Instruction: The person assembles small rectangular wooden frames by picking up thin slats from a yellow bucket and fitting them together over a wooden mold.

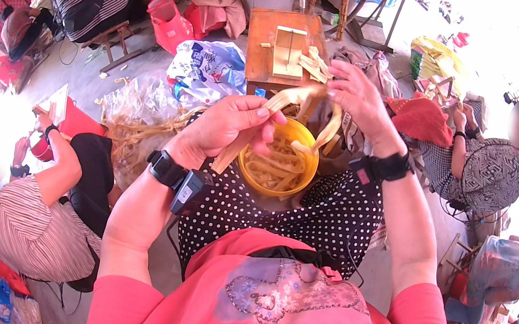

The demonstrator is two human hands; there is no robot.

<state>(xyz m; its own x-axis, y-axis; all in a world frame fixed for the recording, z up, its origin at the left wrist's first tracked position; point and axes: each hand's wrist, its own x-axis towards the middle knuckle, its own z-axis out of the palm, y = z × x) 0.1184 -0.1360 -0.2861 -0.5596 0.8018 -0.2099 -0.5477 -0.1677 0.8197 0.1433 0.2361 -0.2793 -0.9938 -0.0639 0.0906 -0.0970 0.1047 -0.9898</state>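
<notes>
My left hand (pixel 235 124) pinches a long, flat, pale yellow-tan strip (pixel 293 98) between thumb and fingers, and one end hangs below that hand. The strip runs across to my right hand (pixel 361 104), whose fingers close on its other stretch; a loose length droops from there. Just beneath both hands, a yellow bucket (pixel 307 179) between my knees holds many similar strips (pixel 276 165). Beyond my hands stands a small wooden table (pixel 264 27). On it lie a pale board (pixel 289 46) with a thin dark upright line and a few strip pieces (pixel 315 66).
Clear plastic with more strips (pixel 139 134) lies left of the bucket, near a blue-and-white plastic bag (pixel 210 70). A pink basket (pixel 169 22) stands behind. People sit working at left (pixel 41 221) and right (pixel 487 167). A red cloth (pixel 423 119) lies at right.
</notes>
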